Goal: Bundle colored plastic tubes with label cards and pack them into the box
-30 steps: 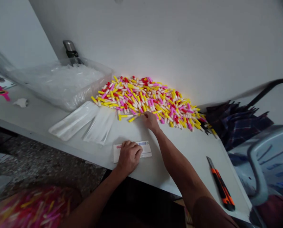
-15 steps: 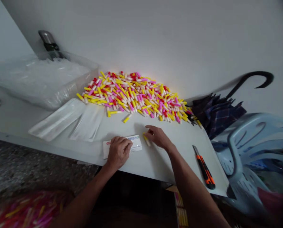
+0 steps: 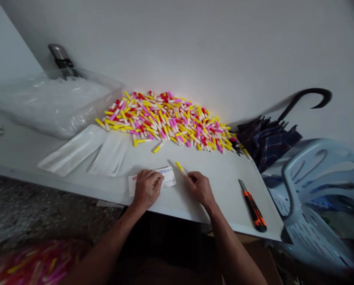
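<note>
My right hand [image 3: 200, 189] is closed on a small yellow-and-white tube [image 3: 181, 168]. The tube's yellow end points away from me, just right of a flat white printed box [image 3: 168, 178]. Over the left part of that box lies my left hand [image 3: 147, 188], its fingers curled down and gripping it against the table. A tiny yellowish spot shows by the left fingers, too small to name. Beyond both hands spreads a heap of similar tubes [image 3: 165, 122] in yellow, pink, red and white. One loose tube [image 3: 157, 148] lies at the heap's near edge.
Flat clear plastic bags [image 3: 73, 152] lie left of the heap, before a large clear bag [image 3: 61, 103]. An orange-black utility knife [image 3: 254, 209] rests on the right of the white table [image 3: 224, 178]. Beyond it are a folded umbrella [image 3: 266, 138] and a blue plastic chair [image 3: 322, 178].
My right hand has picked the yellow-and-white tube up from the table and pulled slightly back towards me. The left hand stays on the box. The view has shifted slightly.
</note>
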{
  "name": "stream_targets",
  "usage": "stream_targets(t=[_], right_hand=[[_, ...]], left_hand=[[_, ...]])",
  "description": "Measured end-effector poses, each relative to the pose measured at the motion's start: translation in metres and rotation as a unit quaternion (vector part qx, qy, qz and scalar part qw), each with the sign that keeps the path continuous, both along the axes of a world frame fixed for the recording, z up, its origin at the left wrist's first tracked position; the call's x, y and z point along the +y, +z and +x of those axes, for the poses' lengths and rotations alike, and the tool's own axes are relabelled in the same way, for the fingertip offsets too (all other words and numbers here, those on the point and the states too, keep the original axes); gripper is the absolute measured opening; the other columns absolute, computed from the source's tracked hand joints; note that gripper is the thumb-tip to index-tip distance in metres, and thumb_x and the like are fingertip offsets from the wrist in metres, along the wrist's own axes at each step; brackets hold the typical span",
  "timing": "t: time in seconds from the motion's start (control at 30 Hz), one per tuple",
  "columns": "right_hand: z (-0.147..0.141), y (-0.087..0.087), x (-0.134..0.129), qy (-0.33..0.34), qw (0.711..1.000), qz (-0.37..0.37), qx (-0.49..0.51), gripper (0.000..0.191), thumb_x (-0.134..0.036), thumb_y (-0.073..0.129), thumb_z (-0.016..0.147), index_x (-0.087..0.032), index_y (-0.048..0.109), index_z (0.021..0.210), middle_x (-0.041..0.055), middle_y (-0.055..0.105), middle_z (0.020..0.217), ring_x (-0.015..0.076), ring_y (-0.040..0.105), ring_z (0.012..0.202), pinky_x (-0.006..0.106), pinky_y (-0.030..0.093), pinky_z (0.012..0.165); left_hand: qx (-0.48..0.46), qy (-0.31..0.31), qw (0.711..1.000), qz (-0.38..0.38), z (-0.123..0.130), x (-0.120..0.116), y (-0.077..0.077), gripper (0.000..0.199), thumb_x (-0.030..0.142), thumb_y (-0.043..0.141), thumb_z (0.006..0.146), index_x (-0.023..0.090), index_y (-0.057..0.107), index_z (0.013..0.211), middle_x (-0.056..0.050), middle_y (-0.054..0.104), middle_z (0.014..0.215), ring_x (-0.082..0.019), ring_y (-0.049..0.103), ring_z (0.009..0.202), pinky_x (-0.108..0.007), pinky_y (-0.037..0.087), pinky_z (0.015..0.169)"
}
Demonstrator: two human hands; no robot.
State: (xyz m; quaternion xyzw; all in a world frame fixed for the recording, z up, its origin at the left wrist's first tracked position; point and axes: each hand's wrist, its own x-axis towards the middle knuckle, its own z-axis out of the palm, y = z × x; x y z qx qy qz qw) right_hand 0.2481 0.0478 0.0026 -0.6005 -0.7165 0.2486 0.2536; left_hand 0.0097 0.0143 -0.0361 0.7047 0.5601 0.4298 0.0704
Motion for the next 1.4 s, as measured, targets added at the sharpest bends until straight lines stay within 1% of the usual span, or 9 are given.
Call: stream_targets(t=[0.13, 0.23, 0.53, 0.7, 0.87, 1.1, 1.17, 1.3, 1.4], right_hand=[[0.023, 0.020, -0.001, 0.090, 0.995, -0.037, 0.017, 0.027, -0.043, 0.064, 0.097, -0.020, 0.076, 0.089, 0.0050, 0.072, 0.082, 0.0197, 0.062, 0.071, 0.031, 0.046, 0.067], [0.019, 0.025, 0.002, 0.174, 0.983, -0.054, -0.006, 0.024, -0.039, 0.064, 0.098, -0.020, 0.079, 0.093, 0.0052, 0.072, 0.086, 0.0181, 0.062, 0.073, 0.030, 0.045, 0.068], [-0.030, 0.000, 0.009, 0.273, 0.960, -0.044, 0.040, 0.031, -0.034, 0.053, 0.107, -0.022, 0.077, 0.092, 0.0043, 0.067, 0.085, 0.0166, 0.061, 0.076, 0.028, 0.046, 0.074], [-0.030, -0.011, 0.007, 0.183, 0.965, -0.065, 0.177, 0.015, -0.032, 0.068, 0.096, -0.022, 0.075, 0.106, 0.0053, 0.072, 0.099, 0.0186, 0.065, 0.087, 0.030, 0.050, 0.080], [-0.040, -0.013, -0.005, 0.145, 0.889, -0.263, 0.345, 0.055, -0.035, 0.073, 0.091, -0.027, 0.051, 0.141, 0.0052, 0.074, 0.111, 0.0088, 0.056, 0.054, 0.022, 0.043, 0.047], [-0.049, -0.012, -0.020, 0.213, 0.846, -0.321, 0.370, 0.075, -0.034, 0.073, 0.090, -0.032, 0.039, 0.156, 0.0101, 0.068, 0.133, 0.0099, 0.066, 0.060, 0.021, 0.047, 0.045], [-0.046, -0.014, -0.018, 0.176, 0.865, -0.290, 0.370, 0.076, -0.037, 0.076, 0.086, -0.029, 0.042, 0.155, 0.0094, 0.070, 0.127, 0.0133, 0.068, 0.067, 0.023, 0.049, 0.047], [-0.032, -0.011, -0.004, -0.055, 0.946, -0.127, 0.292, 0.057, -0.050, 0.073, 0.086, -0.020, 0.061, 0.133, 0.0056, 0.073, 0.096, 0.0153, 0.062, 0.062, 0.027, 0.048, 0.050], [-0.028, -0.004, 0.008, -0.049, 0.983, -0.123, 0.128, 0.040, -0.055, 0.072, 0.086, -0.019, 0.073, 0.102, 0.0036, 0.070, 0.077, 0.0168, 0.061, 0.062, 0.028, 0.046, 0.058]], left_hand=[[-0.001, 0.000, 1.000, -0.004, 0.000, 0.000, 0.000, 0.017, 0.026, 0.060, 0.101, 0.024, 0.070, 0.087, -0.003, 0.073, 0.089, -0.023, 0.061, 0.088, -0.042, 0.042, 0.086], [0.006, -0.007, 1.000, 0.002, -0.001, 0.000, 0.001, 0.019, 0.026, 0.059, 0.102, 0.024, 0.070, 0.088, -0.003, 0.074, 0.089, -0.023, 0.061, 0.088, -0.042, 0.042, 0.086], [0.022, -0.012, 1.000, 0.014, 0.000, -0.001, 0.004, 0.019, 0.027, 0.060, 0.101, 0.024, 0.071, 0.086, -0.002, 0.074, 0.086, -0.023, 0.061, 0.086, -0.043, 0.041, 0.087], [0.016, -0.012, 1.000, 0.005, -0.001, 0.000, 0.002, 0.019, 0.026, 0.059, 0.101, 0.024, 0.071, 0.087, -0.001, 0.076, 0.088, -0.022, 0.062, 0.086, -0.042, 0.041, 0.087], [0.027, -0.015, 1.000, -0.004, -0.001, -0.001, 0.001, 0.017, 0.026, 0.060, 0.100, 0.024, 0.071, 0.088, -0.002, 0.075, 0.088, -0.023, 0.060, 0.086, -0.043, 0.040, 0.087], [0.040, -0.009, 0.999, -0.011, -0.001, -0.002, 0.004, 0.016, 0.023, 0.060, 0.099, 0.024, 0.070, 0.087, -0.002, 0.074, 0.088, -0.024, 0.060, 0.087, -0.044, 0.040, 0.087], [0.043, -0.004, 0.999, -0.015, -0.001, -0.002, 0.003, 0.014, 0.023, 0.061, 0.099, 0.024, 0.070, 0.087, -0.002, 0.074, 0.088, -0.024, 0.060, 0.087, -0.044, 0.040, 0.086], [0.034, -0.001, 0.999, -0.009, -0.001, -0.001, 0.001, 0.015, 0.025, 0.061, 0.100, 0.024, 0.069, 0.086, -0.002, 0.074, 0.086, -0.024, 0.061, 0.085, -0.043, 0.040, 0.085], [0.013, 0.007, 1.000, 0.021, -0.001, -0.002, 0.002, 0.016, 0.027, 0.059, 0.101, 0.024, 0.068, 0.088, -0.003, 0.075, 0.088, -0.024, 0.063, 0.086, -0.043, 0.042, 0.086]])
